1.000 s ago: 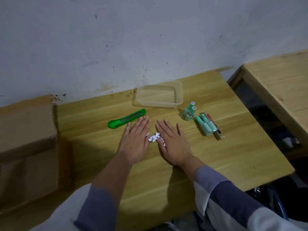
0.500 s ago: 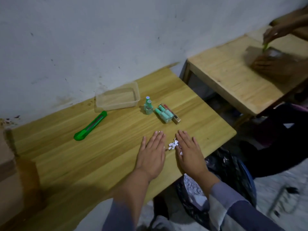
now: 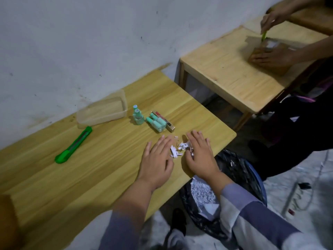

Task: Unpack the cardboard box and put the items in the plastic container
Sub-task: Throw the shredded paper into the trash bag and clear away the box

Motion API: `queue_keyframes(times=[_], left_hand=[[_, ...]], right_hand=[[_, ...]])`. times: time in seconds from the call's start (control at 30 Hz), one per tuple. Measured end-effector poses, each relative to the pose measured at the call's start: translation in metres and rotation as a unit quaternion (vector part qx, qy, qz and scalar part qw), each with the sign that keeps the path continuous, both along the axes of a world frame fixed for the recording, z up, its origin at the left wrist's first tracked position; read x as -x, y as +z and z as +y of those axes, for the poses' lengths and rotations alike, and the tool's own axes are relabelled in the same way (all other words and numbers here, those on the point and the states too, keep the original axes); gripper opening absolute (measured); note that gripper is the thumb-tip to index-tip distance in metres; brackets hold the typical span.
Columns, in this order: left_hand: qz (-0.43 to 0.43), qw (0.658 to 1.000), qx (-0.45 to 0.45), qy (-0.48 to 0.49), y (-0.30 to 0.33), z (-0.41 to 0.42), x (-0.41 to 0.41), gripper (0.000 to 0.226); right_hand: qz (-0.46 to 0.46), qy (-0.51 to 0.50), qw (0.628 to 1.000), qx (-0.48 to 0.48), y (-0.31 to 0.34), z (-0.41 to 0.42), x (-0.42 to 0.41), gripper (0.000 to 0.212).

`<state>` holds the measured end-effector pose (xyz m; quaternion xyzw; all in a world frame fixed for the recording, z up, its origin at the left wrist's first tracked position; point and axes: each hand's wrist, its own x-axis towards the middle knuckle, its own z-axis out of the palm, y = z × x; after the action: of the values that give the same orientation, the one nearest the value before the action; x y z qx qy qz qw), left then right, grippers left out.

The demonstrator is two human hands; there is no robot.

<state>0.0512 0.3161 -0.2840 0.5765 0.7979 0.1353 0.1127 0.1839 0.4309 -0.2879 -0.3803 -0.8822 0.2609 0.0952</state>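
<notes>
A small heap of white paper shreds (image 3: 179, 148) lies near the right front corner of the wooden table (image 3: 100, 165). My left hand (image 3: 156, 161) lies flat on the table left of the heap, fingers straight. My right hand (image 3: 200, 156) lies flat on its right side, touching the shreds. Behind the hands stand mint green bottles (image 3: 138, 116), more of them lying down (image 3: 156, 122) beside a slim brown box (image 3: 166, 121). The clear plastic container (image 3: 102, 110) sits near the wall with nothing visible inside. A corner of the cardboard box (image 3: 7, 222) shows at the far left.
A green utility knife (image 3: 73, 145) lies on the table's left half. A black-lined bin (image 3: 225, 192) holding paper shreds stands on the floor under the table's right corner. At a second table (image 3: 234, 73) on the right, another person's hands cut a cardboard box.
Both hands have slid the paper shreds across the table toward its right front corner, above the bin. The view has swung right, bringing the bin and the second table into sight.
</notes>
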Motion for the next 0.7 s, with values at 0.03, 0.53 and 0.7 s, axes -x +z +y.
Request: queue_keyframes(times=[0.03, 0.53, 0.7], left_hand=[[0.014, 1.0, 0.011, 0.017, -0.001, -0.006, 0.004, 0.065], [0.091, 0.989, 0.094, 0.074, -0.01, -0.022, 0.011, 0.068], [0.092, 0.988, 0.094, 0.074, -0.009, -0.022, 0.012, 0.068]], right_hand=[[0.017, 0.006, 1.0, 0.018, 0.002, -0.002, 0.001, 0.063], [0.027, 0.037, 0.994, -0.1, -0.007, -0.022, 0.016, 0.002], [-0.037, -0.046, 0.992, -0.116, 0.001, -0.004, -0.034, 0.009]])
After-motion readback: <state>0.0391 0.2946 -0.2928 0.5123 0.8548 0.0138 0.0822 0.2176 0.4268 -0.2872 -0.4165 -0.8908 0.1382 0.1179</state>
